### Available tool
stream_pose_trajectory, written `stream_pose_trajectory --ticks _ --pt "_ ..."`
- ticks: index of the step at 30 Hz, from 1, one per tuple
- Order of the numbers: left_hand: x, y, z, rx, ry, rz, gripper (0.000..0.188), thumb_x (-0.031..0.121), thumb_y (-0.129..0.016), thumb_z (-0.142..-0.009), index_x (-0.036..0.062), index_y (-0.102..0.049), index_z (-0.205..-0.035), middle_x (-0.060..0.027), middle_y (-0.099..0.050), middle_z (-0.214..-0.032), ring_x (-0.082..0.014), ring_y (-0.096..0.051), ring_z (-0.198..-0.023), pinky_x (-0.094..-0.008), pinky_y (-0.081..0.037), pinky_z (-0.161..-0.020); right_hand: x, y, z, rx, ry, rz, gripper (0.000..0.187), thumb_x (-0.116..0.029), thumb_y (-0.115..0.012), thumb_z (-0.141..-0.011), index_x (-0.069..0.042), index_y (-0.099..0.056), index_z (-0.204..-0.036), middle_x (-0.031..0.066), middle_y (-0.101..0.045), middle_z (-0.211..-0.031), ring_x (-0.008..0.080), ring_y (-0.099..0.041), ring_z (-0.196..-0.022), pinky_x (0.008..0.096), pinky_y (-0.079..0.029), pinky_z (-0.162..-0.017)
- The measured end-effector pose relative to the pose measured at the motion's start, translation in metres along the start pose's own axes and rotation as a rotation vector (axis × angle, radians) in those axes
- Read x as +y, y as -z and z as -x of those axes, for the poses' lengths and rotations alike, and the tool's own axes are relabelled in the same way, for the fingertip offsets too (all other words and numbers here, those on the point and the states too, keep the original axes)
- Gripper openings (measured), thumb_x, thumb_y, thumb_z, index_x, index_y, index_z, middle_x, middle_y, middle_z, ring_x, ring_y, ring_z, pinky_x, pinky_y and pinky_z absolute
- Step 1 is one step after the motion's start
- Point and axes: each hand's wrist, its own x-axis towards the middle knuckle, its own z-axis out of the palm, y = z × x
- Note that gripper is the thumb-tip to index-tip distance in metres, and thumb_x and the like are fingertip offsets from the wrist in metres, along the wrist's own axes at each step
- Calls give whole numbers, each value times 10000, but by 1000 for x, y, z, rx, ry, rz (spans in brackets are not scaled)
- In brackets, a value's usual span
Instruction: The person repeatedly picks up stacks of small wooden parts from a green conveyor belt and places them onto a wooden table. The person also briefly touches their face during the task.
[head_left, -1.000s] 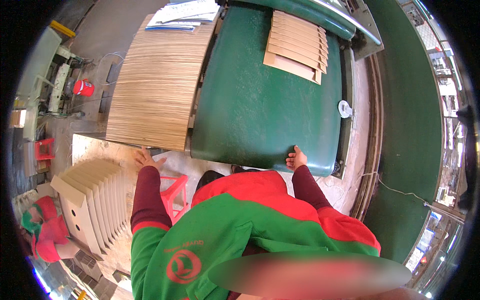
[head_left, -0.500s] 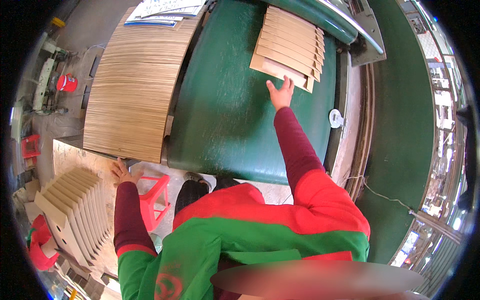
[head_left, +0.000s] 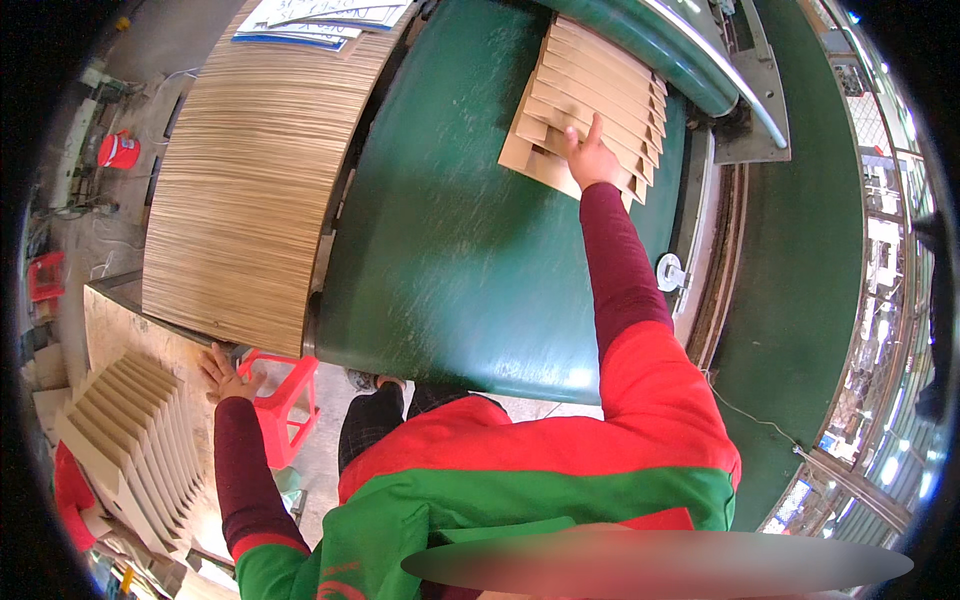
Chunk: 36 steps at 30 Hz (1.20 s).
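My right hand point(head_left: 592, 160), its fingers spread, is over the near end of a row of overlapping flat brown cardboard pieces point(head_left: 600, 75). It appears to touch the top of them and grips nothing. The row lies on a green conveyor belt point(head_left: 420, 270) and runs up to a green roller. At the lower left, my left hand point(head_left: 230, 380) rests open on the edge of a wooden table point(head_left: 110, 320), close to the near corner of a big stack of cardboard sheets point(head_left: 250, 180). Below that hand, folded cardboard pieces point(head_left: 140, 440) stand fanned out on the table.
The green roller point(head_left: 680, 70) and a metal bar cross the far end of the belt. A red plastic stool point(head_left: 285, 405) stands between table and belt. Printed papers point(head_left: 330, 15) lie on the stack. Another person's red sleeve point(head_left: 72, 500) shows at lower left; a red bucket point(head_left: 119, 150) is behind.
My right hand has moved farther up and right, from the near edge of the cardboard row onto its pieces. My left hand stays at the table edge. The whole view has shifted slightly.
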Motion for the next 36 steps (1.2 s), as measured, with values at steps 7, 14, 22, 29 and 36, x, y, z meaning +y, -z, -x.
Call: stream_pose_trajectory --ticks 7,14,22,29,36 --pt "-2 -5 3 79 -20 48 1304 336 -846 -566 306 78 -1487 -78 114 -1565 -334 88 -1434 -697 -154 -1016 -12 -14 -14 -235 -205 72 595 -561 -325 -927 -116 -479 -1291 200 -664 -1028 363 -641 -960 476 -488 -817" --pt "-6 -6 3 39 1 36 1320 317 -849 -559 285 89 -1487 -68 138 -1563 -328 109 -1433 -698 -133 -1021 22 14 -73 -152 201 290 596 -602 -350 -912 -135 -685 -1071 90 -441 -1396 290 -400 -1276 506 -347 -999" --pt "-13 -14 3 51 21 17 1349 323 -857 -552 301 121 -1480 -56 165 -1559 -290 125 -1435 -707 -154 -1005 66 8 -148 -420 116 -221 726 -620 -266 -922 -42 -674 -1082 229 -631 -1084 364 -572 -1084 417 -405 -956" --pt "-11 -17 6 115 45 25 1341 290 -868 -499 278 30 -1496 -69 125 -1562 -317 71 -1438 -669 -134 -1051 40 -16 -181 -261 -123 -106 803 -644 -294 -899 -58 -250 -1447 248 -547 -1245 431 -503 -1170 460 -377 -999" --pt "-17 -20 6 76 59 13 1358 323 -870 -500 277 55 -1493 -78 131 -1560 -306 51 -1441 -642 -150 -1065 80 -13 -250 -556 468 392 629 -593 -378 -899 -77 -611 -1173 220 -557 -1231 360 -533 -1150 446 -393 -996"
